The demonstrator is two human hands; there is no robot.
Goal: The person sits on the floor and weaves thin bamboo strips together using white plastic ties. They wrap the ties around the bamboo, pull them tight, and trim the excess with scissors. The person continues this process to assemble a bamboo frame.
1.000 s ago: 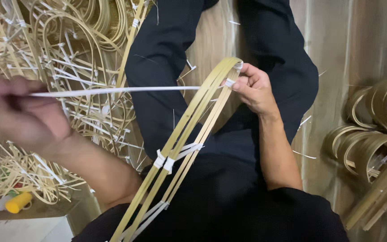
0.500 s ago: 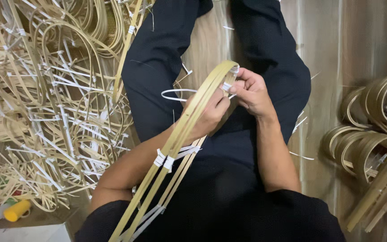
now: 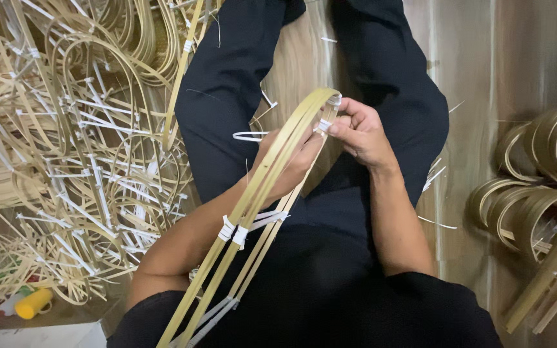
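A bundle of bent bamboo strips [image 3: 262, 193] runs from my lap up to a curved tip near my hands, bound with white cable ties [image 3: 232, 231] partway down. My right hand [image 3: 359, 132] pinches a white tie at the curved tip of the bundle. My left hand [image 3: 288, 161] sits partly behind the strips just below that tip, gripping them, with a loop of white tie [image 3: 247, 136] sticking out to its left. I sit on the floor in dark trousers [image 3: 227, 103], legs apart.
A big heap of tied bamboo loops [image 3: 78, 148] with white tie ends fills the left side. Several coiled bamboo rings [image 3: 536, 187] lie on the wooden floor at the right. A small yellow object [image 3: 33, 303] lies at the lower left.
A second ago my left hand was far out to the left, pulling a white tie taut. It has come back to the bundle beside my right hand, and the tie now forms a slack loop.
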